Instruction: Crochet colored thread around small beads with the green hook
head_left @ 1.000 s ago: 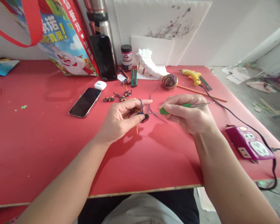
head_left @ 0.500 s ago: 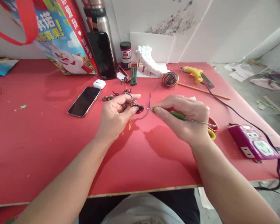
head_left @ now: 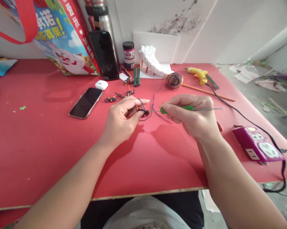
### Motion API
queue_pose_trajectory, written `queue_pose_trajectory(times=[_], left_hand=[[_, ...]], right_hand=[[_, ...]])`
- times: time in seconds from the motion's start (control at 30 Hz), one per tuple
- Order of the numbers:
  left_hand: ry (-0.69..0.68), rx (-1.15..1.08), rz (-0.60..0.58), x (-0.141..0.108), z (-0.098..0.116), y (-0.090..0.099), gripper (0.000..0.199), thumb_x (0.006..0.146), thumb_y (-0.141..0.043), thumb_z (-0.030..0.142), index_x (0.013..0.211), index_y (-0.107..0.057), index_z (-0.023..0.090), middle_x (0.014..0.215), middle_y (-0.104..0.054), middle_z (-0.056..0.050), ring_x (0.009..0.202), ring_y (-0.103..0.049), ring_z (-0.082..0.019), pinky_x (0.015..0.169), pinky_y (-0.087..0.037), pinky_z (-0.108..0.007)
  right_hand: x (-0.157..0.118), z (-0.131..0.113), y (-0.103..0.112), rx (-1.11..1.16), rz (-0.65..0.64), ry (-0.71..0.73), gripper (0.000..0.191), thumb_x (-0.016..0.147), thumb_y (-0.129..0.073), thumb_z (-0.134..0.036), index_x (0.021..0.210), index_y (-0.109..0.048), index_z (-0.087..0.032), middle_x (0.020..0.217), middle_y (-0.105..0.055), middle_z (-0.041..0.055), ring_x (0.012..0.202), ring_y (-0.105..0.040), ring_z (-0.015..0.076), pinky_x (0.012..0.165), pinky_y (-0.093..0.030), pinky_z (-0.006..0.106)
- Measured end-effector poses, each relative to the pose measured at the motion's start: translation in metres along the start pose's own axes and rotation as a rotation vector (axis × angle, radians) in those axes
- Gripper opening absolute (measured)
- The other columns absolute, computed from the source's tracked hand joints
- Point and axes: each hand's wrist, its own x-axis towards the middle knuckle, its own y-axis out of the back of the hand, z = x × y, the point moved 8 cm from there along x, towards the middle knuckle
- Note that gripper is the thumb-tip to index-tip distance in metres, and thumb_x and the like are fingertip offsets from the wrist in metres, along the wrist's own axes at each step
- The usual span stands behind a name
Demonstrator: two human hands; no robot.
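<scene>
Between the thumb and fingers of my left hand [head_left: 123,119] is a small multicoloured crochet piece [head_left: 146,113], mostly hidden by the fingers. A blue strand loops over the index finger. My right hand [head_left: 190,114] grips a double-ended crochet hook [head_left: 188,108] by its green handle. Its thin metal shaft points left and reaches the edge of the crochet piece; the other end sticks out to the right. Loose yarn hangs between the hands and runs back to a multicoloured yarn ball [head_left: 174,80]. Small knotted yarn pieces [head_left: 110,99] lie behind my left hand.
A phone [head_left: 86,102] and white earbud case [head_left: 101,85] lie left. Behind stand another phone [head_left: 104,55], a jar [head_left: 129,54] and a white model [head_left: 151,60]. A green cutter [head_left: 137,77], yellow glue gun [head_left: 197,75], wooden stick [head_left: 209,92] and purple power strip [head_left: 259,144] are also on the table.
My right hand has turned, bringing the hook closer to level. My left hand has shifted slightly right with the crochet piece. The orange loop that hung below it no longer shows.
</scene>
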Motion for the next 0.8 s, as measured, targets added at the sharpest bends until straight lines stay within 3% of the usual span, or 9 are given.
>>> queue_pose_trajectory(times=[0.17,0.3,0.53,0.8], left_hand=[[0.07,-0.215,-0.083,0.002,0.002,-0.006,0.027,0.083,-0.078,0.013,0.105,-0.089,0.022,0.092,-0.077,-0.003,0.079,-0.07,-0.015,0.078,-0.064,-0.031],[0.073,-0.235,-0.128,0.002,0.008,-0.007,0.03,0.081,-0.078,0.011,0.104,-0.091,0.023,0.085,-0.072,-0.003,0.077,-0.068,-0.015,0.077,-0.063,-0.029],[-0.021,-0.032,-0.114,0.001,0.009,-0.01,0.03,0.086,-0.071,0.01,0.104,-0.091,0.023,0.086,-0.07,-0.004,0.067,-0.058,-0.012,0.067,-0.053,-0.026],[0.106,-0.102,-0.106,0.0,0.0,-0.01,0.026,0.084,-0.074,0.014,0.104,-0.09,0.021,0.093,-0.074,-0.005,0.075,-0.065,-0.014,0.072,-0.058,-0.026]], right_hand=[[0.008,0.012,0.001,0.164,-0.064,-0.153,0.015,0.07,-0.091,-0.027,0.065,-0.079,-0.019,0.056,-0.066,0.0009,0.046,-0.047,0.0083,0.04,-0.032,0.024],[0.011,0.015,-0.001,0.218,-0.092,-0.206,0.022,0.064,-0.096,-0.029,0.062,-0.077,-0.019,0.053,-0.064,0.0003,0.042,-0.043,0.0066,0.038,-0.027,0.023],[0.009,0.016,0.0,0.138,-0.073,-0.159,0.026,0.069,-0.097,-0.03,0.062,-0.076,-0.018,0.05,-0.058,-0.0011,0.044,-0.044,0.0074,0.039,-0.03,0.023],[0.009,0.017,-0.002,0.128,-0.102,-0.151,0.028,0.073,-0.096,-0.033,0.064,-0.075,-0.018,0.052,-0.059,-0.0002,0.045,-0.044,0.008,0.041,-0.033,0.024]])
